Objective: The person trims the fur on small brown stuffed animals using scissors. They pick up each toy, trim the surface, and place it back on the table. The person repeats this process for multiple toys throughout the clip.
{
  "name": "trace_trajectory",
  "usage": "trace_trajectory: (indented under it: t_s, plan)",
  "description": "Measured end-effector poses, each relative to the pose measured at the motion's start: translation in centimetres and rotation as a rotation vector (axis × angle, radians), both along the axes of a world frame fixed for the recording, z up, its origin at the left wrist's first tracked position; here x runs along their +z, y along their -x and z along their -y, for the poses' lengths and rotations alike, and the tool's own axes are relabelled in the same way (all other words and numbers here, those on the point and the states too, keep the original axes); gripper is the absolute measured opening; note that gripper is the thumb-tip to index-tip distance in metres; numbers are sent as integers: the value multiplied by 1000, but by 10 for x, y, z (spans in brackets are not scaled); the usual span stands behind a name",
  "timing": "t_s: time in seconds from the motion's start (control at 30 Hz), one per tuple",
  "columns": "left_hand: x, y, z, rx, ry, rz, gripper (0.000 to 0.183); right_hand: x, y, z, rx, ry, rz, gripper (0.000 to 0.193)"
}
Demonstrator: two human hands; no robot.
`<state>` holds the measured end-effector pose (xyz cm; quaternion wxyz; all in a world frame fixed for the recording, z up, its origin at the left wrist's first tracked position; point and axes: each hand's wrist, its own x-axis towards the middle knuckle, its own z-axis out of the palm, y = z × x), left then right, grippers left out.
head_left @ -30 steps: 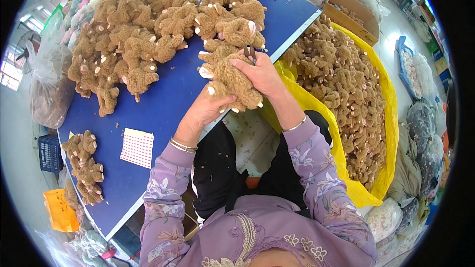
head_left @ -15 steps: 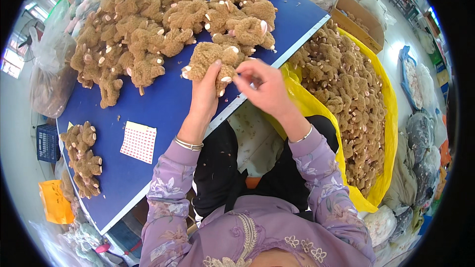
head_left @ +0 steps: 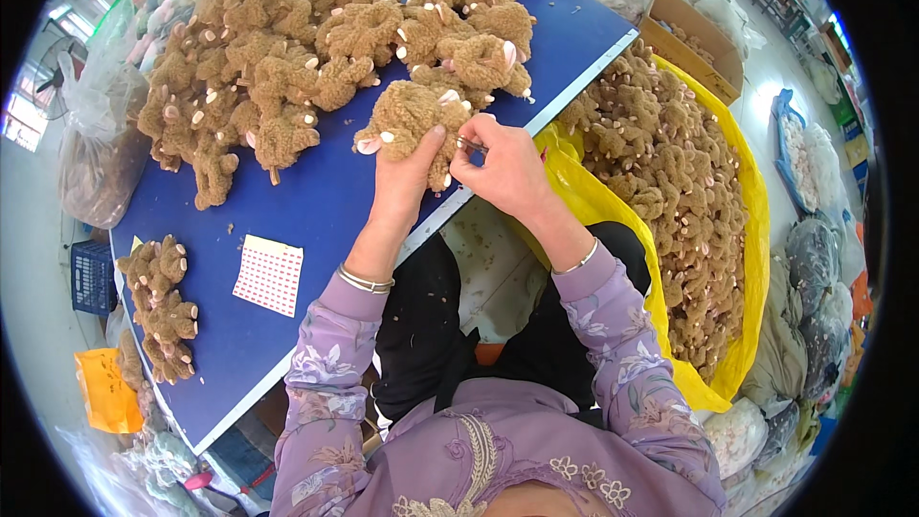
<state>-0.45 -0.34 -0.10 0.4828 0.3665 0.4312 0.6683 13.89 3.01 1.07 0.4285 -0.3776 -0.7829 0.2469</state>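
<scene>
1. Head view, centre of the frame: my left hand (head_left: 407, 175) is clamped on a brown plush toy (head_left: 407, 117), thumb on top, over the blue counter (head_left: 330, 177) near its edge.
2. Just right of it, my right hand (head_left: 512, 165) pinches a small metal tool (head_left: 469, 145) at the toy's right side; I cannot tell whether its tip touches the plush.
3. Upper left, a big pile of brown toys (head_left: 263, 57) covers the counter; more brown toys (head_left: 479, 59) lie just above mine.
4. Lower left, a short row of toys (head_left: 165, 311) lies near a red-marked sheet (head_left: 269, 275).
5. On the right, a yellow bag (head_left: 756, 297) is full of brown plush pieces (head_left: 670, 201).
</scene>
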Motion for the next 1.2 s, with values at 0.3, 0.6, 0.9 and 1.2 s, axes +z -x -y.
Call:
trace_trajectory:
  t_s: [0.3,0.6,0.9,1.2]
  plan:
    - [-3,11,-5,166,-48,36,30,13,-3,8,114,225,-80,11]
    - [-5,10,-9,400,-134,-236,36,-1,22,13,278,633,-478,21]
    - [-13,16,-9,410,-64,-238,33,10,32,19,224,575,-424,18]
    - [-12,8,-7,379,-56,-257,35,3,30,18,226,522,-404,13]
